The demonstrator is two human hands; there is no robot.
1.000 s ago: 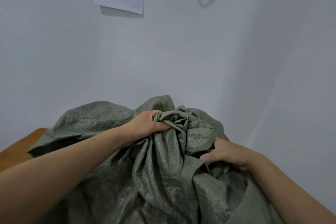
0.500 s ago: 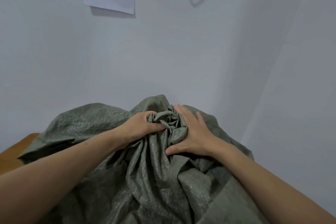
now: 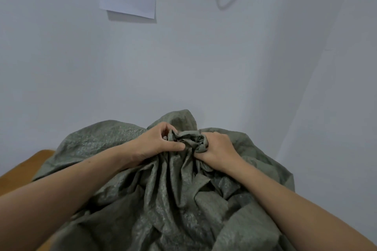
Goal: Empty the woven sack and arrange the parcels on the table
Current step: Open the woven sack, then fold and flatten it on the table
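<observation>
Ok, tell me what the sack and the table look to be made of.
Sack: probably woven plastic, grey-green with a faint sheen; a fine weave grain shows and it holds stiff, sharp creases. Table: smooth orange-brown surface, maybe wood or laminate; only a corner shows.

Orange-brown table (image 3: 26,167), just a left corner in view, under a crumpled grey-green woven sack (image 3: 102,144).

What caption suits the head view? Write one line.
Left hand and right hand grip the bunched grey-green woven sack on a wooden table.
</observation>
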